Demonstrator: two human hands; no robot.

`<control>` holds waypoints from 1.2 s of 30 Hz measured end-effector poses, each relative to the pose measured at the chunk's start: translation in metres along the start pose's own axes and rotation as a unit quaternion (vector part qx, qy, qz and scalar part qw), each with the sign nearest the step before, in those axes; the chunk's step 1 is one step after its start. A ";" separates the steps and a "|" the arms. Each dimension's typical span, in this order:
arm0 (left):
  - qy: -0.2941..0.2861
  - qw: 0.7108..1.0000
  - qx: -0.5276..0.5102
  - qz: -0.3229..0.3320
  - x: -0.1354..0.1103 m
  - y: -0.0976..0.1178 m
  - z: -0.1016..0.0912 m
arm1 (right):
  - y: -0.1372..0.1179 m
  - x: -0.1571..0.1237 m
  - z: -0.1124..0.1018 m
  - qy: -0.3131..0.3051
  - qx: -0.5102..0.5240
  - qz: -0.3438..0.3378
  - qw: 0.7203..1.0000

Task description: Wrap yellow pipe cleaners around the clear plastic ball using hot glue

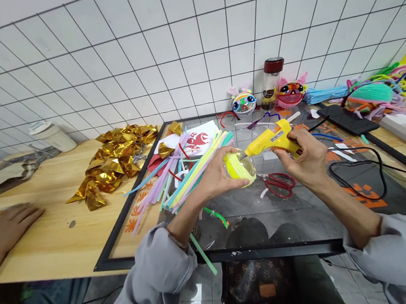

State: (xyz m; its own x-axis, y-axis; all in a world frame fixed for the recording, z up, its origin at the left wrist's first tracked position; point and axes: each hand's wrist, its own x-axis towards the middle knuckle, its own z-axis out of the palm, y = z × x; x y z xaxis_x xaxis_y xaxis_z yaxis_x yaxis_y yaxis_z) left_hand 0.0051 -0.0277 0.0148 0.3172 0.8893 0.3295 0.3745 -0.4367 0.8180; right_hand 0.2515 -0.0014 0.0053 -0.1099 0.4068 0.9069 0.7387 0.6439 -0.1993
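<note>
My left hand (222,174) is closed around a small round piece wrapped in yellow pipe cleaner (237,168), with a clear part showing on its right side. In my right hand (306,153) is a yellow hot glue gun (273,139), its nozzle pointing left and reaching the edge of the yellow piece. Whether the tip touches it I cannot tell. Red-handled scissors (279,185) lie on the mat just below the two hands. Beside my left hand a bundle of pastel pipe cleaners (199,173) is spread out.
Folded gold foil shapes (118,158) are heaped at left, near another person's hand (9,226). Two decorated round figures (243,101) and a red-lidded bottle (272,80) stand by the tiled wall. A phone (349,118), a black cable (379,169) and colourful pipe cleaners (401,80) lie at right.
</note>
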 end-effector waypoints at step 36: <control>-0.005 1.000 -0.021 -0.007 0.000 -0.005 0.001 | 0.002 -0.002 0.001 0.004 -0.017 -0.002 1.000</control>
State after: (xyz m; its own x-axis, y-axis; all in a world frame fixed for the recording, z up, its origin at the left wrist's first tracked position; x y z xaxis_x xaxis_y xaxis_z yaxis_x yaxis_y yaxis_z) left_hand 0.0039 -0.0260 0.0101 0.3206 0.8940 0.3130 0.3417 -0.4173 0.8421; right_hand 0.2528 -0.0003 0.0033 -0.1068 0.3988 0.9108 0.7610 0.6223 -0.1833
